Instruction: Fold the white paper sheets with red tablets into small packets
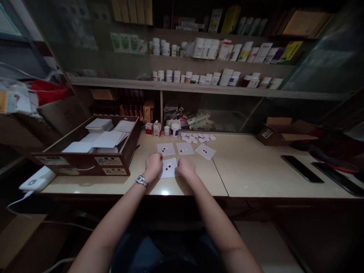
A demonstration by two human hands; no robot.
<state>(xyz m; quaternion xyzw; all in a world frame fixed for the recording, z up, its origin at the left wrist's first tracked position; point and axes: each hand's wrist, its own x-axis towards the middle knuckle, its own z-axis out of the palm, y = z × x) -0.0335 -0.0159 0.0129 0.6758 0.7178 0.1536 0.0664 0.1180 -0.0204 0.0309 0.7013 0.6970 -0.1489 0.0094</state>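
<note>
My left hand [154, 167], with a watch [142, 181] on its wrist, is closed at the left edge of a square white paper [168, 173]. Across from it, my right hand [185, 168] is closed at the right edge of that same sheet. Red tablets [166, 169] and white ones lie on the sheet between my hands. Just beyond are a left paper [170, 151], a middle paper [186, 145] and a right paper [209, 152], each bearing a few red and white pills. Small folded white packets [198, 137] are gathered behind them.
A wooden drawer [85, 169] holding stacks of white paper [106, 139] stands left. Small medicine boxes [157, 129] and a white-blue bottle [174, 130] are at the back. An open cardboard box [270, 135] and a phone [302, 168] sit right. Bottles line the shelves [199, 86].
</note>
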